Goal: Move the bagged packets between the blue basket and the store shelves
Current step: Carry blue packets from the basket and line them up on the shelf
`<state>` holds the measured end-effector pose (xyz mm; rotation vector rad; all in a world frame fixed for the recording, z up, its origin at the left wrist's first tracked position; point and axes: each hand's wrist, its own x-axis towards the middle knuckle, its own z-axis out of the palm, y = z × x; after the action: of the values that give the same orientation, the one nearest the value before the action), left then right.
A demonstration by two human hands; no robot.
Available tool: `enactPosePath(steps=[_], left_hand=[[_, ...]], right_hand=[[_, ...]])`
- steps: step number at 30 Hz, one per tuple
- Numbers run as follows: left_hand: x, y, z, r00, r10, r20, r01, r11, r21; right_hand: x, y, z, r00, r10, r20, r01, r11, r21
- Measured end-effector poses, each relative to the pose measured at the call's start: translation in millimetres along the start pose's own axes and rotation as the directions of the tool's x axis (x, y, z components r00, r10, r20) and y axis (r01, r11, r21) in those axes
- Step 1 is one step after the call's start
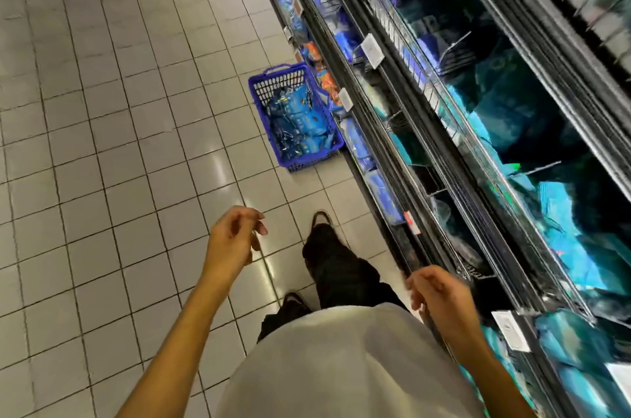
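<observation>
Blue plastic lattice basket (294, 117), rectangular, with open grid walls and a moulded handle at the far rim; set on the floor just beside the base of the store shelves (454, 130). Loaded with glossy blue bagged packets (300, 125), crinkled film, heaped loosely below the rim. Shelves: dark rails, wire dividers, white price tags (371, 50) clipped to the front edges; stocked with blurred blue and teal bags, a few orange packs (326, 76) on the lowest tier near the basket. Floor (112, 117): square pale grey glazed tiles, dark grout, reflective patches. Left hand (235, 240) empty, fingers loosely curled, raised over the tiles, well apart from the basket. Right hand (440, 294) empty likewise, fingers loosely bent, near the shelf edge. Below: white shirt (341, 366), dark trousers (338, 267), dark shoes (322, 217). Open tile between feet and basket.
</observation>
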<state>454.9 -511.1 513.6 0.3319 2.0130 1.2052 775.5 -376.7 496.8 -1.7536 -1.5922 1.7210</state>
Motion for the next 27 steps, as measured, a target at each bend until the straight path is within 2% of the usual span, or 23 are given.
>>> enactPosePath(steps=[4,9,19,24,27], left_hand=[[53.4,23.3,3.3,0.997,-0.066,-0.041,0.066,0.998,-0.014],[95.8,48.8,-0.8,0.981,-0.157,-0.112,0.153,0.987,-0.049],[186.2,82.8,-38.9,0.919,-0.292,-0.267,0.246,0.950,-0.193],[250.9,80.5,-67.9,0.910,-0.332,-0.248,0.300,0.941,-0.157],[302.2,79.5,-84.1,0.924,-0.342,-0.171,0.322,0.937,-0.133]], right_hand=[[68.6,-27.7,2.9,0.996,-0.024,-0.084,0.017,0.997,-0.077],[154.5,-104.9,26.3,0.997,-0.060,-0.043,0.057,0.996,-0.073],[292.6,-282.3,171.9,0.951,-0.142,0.273,0.164,0.985,-0.059],[340.9,-333.4,244.1,0.925,-0.169,0.339,0.199,0.979,-0.054],[370.1,-336.1,275.4,0.954,-0.118,0.274,0.141,0.988,-0.066]])
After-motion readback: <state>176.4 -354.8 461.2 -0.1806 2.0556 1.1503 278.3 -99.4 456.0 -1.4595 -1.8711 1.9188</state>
